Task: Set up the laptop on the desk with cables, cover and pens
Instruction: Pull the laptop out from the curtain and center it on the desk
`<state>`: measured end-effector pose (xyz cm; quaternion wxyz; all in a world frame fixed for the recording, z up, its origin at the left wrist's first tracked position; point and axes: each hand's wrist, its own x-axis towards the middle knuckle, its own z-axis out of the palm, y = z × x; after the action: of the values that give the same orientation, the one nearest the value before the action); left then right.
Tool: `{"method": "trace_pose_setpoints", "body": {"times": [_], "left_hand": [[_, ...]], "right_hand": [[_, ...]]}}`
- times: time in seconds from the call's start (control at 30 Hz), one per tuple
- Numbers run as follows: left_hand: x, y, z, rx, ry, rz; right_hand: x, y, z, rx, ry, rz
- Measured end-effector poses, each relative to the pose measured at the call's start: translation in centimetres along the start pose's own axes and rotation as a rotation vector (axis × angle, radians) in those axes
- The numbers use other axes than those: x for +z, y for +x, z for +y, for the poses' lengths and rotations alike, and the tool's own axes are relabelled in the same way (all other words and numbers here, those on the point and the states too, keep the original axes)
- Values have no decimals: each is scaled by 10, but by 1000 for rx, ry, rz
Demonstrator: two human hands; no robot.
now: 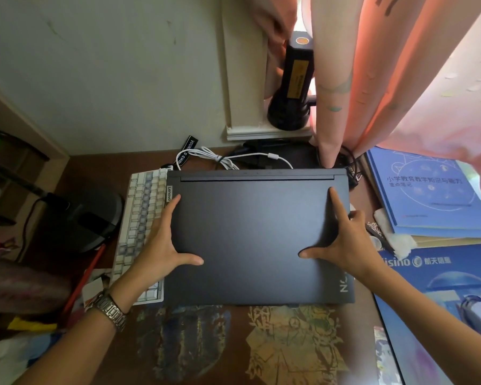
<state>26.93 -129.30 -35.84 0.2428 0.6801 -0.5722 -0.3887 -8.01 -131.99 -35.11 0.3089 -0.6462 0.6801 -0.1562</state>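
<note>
A closed dark grey laptop [256,234] lies flat in the middle of the brown desk [233,343]. My left hand [161,245] grips its left edge, thumb and forefinger spread on the lid. On the right edge my right hand [345,240] holds it the same way. A coiled white cable [220,158] lies just behind the laptop, beside black cables [347,162] at the back right. The laptop's left side overlaps a white keyboard [142,218]. A red pen [81,284] lies left of the keyboard.
A large black torch [292,87] stands on the window ledge behind pink curtains [372,79]. Blue books [428,195] and a blue box [442,301] fill the right side. A black bag [78,218] and clutter sit at the left. The desk's front carries a patterned mat [289,343].
</note>
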Motion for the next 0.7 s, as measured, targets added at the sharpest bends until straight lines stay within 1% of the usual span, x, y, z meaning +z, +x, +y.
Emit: {"method": "trace_pose_setpoints", "body": {"times": [0.17,0.37,0.5,0.57,0.6,0.7], "left_hand": [[1,-3,0,-3,47,-2],[1,-3,1,-35,53,-44],[-1,-5,2,-49,113,-51],[-3,-7,3,-38,193,0],[-5,-8,5,-17,247,60],[-16,0,13,93,526,289]], "right_hand": [[0,1,-1,1,-21,-24],[0,1,-1,-3,-68,-44],[-2,1,-1,6,-129,-68],[-9,-1,-5,24,-184,-53],[-14,-2,-7,25,-244,-23],[-31,0,-16,-28,-483,172]]}}
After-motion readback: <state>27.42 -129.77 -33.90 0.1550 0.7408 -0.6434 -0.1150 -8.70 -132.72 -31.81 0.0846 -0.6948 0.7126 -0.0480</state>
